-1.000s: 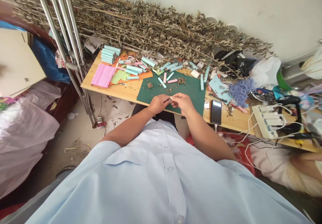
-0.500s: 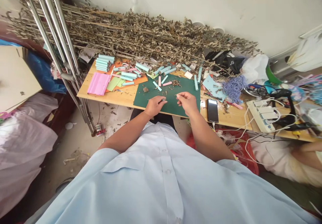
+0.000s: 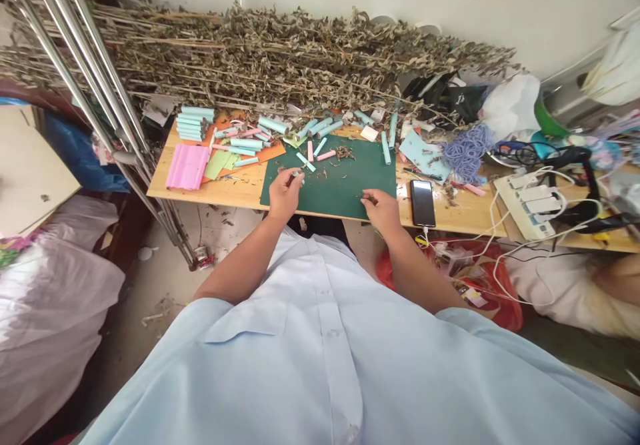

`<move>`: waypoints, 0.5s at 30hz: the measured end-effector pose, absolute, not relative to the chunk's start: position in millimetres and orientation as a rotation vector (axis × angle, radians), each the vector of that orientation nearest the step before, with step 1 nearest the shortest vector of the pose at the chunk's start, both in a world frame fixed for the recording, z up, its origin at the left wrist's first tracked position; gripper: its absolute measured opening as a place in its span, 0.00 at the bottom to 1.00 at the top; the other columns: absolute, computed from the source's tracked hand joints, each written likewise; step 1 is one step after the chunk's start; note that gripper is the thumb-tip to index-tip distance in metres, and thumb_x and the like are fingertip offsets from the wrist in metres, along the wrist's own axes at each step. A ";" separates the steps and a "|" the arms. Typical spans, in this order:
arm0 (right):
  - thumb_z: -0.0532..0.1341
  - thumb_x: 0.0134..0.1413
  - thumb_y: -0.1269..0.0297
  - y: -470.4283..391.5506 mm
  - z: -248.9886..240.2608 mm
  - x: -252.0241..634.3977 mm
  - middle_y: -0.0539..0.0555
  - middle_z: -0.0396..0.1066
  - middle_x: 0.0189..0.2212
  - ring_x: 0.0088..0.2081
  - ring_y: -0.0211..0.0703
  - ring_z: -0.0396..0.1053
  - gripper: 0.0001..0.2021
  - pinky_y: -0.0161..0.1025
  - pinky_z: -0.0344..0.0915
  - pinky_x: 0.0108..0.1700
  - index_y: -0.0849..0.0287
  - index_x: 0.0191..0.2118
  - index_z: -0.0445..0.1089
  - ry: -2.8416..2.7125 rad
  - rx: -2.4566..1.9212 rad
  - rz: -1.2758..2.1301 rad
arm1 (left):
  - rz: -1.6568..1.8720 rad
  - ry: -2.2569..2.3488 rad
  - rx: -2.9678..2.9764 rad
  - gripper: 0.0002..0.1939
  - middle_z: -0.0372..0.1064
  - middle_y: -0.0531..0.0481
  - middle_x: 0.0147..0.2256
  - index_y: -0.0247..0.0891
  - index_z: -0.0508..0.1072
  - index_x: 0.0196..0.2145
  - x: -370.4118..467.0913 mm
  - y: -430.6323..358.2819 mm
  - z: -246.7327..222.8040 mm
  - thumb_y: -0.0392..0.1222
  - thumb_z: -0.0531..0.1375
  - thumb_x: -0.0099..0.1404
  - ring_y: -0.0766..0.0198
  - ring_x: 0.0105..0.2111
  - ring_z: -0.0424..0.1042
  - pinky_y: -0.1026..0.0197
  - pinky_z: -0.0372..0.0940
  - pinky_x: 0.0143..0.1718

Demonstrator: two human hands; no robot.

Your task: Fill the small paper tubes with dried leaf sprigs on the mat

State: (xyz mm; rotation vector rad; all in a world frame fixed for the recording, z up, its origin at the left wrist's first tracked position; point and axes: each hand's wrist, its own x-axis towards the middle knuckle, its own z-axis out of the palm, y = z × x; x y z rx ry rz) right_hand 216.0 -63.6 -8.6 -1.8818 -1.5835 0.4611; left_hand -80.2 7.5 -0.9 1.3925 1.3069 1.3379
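Note:
My left hand [image 3: 285,195] is closed around a small light-blue roll [image 3: 299,177], over the left part of the green mat [image 3: 335,191]. Near the mat's front right edge is my right hand [image 3: 381,210], its thumb and fingertips pinched together; anything between them is too small to make out. Beyond my hands, a pink roll [image 3: 327,155] and a blue roll [image 3: 305,161] lie on the mat beside crumbled dry leaves [image 3: 345,153]. The clump of dry matter near my left hand is hidden.
Dried leafy stalks [image 3: 280,58] cover the back. Stacked blue rolls [image 3: 193,125] and pink paper [image 3: 187,166] lie left. At right are a phone [image 3: 423,203], purple cord [image 3: 467,151] and a power strip [image 3: 525,208]. Metal crutches [image 3: 107,108] stand left.
My left hand has moved left and away from me, turning upward with the roll. My right hand has shifted slightly right and lower. The hands are farther apart, and the view has shifted.

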 end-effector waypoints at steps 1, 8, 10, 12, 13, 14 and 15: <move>0.63 0.59 0.62 -64.4 -10.2 212.6 0.55 0.81 0.41 0.37 0.49 0.75 0.14 0.51 0.73 0.50 0.55 0.49 0.79 -1.633 -1.860 0.415 | 1.354 1.307 1.362 0.13 0.77 0.48 0.40 0.39 0.79 0.45 -85.4 7.0 0.7 0.50 0.63 0.70 0.65 0.33 0.75 0.62 0.71 0.40; 0.54 0.66 0.68 -47.4 -14.3 188.2 0.61 0.80 0.47 0.50 0.56 0.75 0.17 0.53 0.72 0.54 0.58 0.54 0.77 -1.911 -1.779 0.187 | 1.368 1.473 1.320 0.12 0.74 0.52 0.30 0.39 0.79 0.44 -120.9 3.8 -4.3 0.48 0.64 0.69 0.64 0.31 0.74 0.61 0.69 0.38; 0.54 0.66 0.68 -36.0 -16.1 180.6 0.62 0.80 0.48 0.50 0.56 0.76 0.18 0.53 0.72 0.55 0.58 0.54 0.76 -1.932 -1.743 0.197 | 1.353 1.526 1.376 0.12 0.73 0.52 0.30 0.39 0.79 0.44 -131.2 5.6 -6.8 0.48 0.64 0.69 0.63 0.32 0.74 0.61 0.68 0.39; 0.55 0.66 0.67 -23.4 -17.6 174.0 0.60 0.81 0.47 0.49 0.55 0.76 0.17 0.52 0.73 0.55 0.58 0.54 0.76 -1.914 -1.699 0.235 | 1.332 1.554 1.463 0.11 0.74 0.52 0.32 0.39 0.79 0.43 -142.3 9.0 -7.2 0.47 0.63 0.69 0.63 0.33 0.73 0.60 0.68 0.40; 0.55 0.66 0.66 -17.2 -17.9 171.4 0.60 0.81 0.46 0.49 0.54 0.76 0.17 0.52 0.73 0.55 0.58 0.54 0.76 -1.891 -1.683 0.247 | 1.315 1.561 1.516 0.10 0.74 0.51 0.32 0.39 0.79 0.43 -148.2 11.0 -6.8 0.46 0.63 0.69 0.63 0.33 0.73 0.60 0.68 0.41; 0.55 0.66 0.66 -11.4 -17.8 169.1 0.59 0.81 0.46 0.49 0.54 0.76 0.17 0.52 0.73 0.56 0.57 0.54 0.77 -1.864 -1.676 0.247 | 1.295 1.564 1.572 0.09 0.74 0.51 0.33 0.39 0.79 0.43 -154.2 13.2 -6.1 0.45 0.63 0.68 0.63 0.34 0.73 0.60 0.68 0.42; 0.55 0.66 0.66 -6.1 -17.3 167.1 0.59 0.80 0.47 0.49 0.55 0.75 0.16 0.53 0.72 0.56 0.57 0.53 0.77 -1.838 -1.676 0.235 | 1.277 1.566 1.625 0.09 0.74 0.51 0.33 0.39 0.79 0.42 -160.2 15.4 -5.6 0.45 0.63 0.68 0.62 0.34 0.73 0.59 0.68 0.42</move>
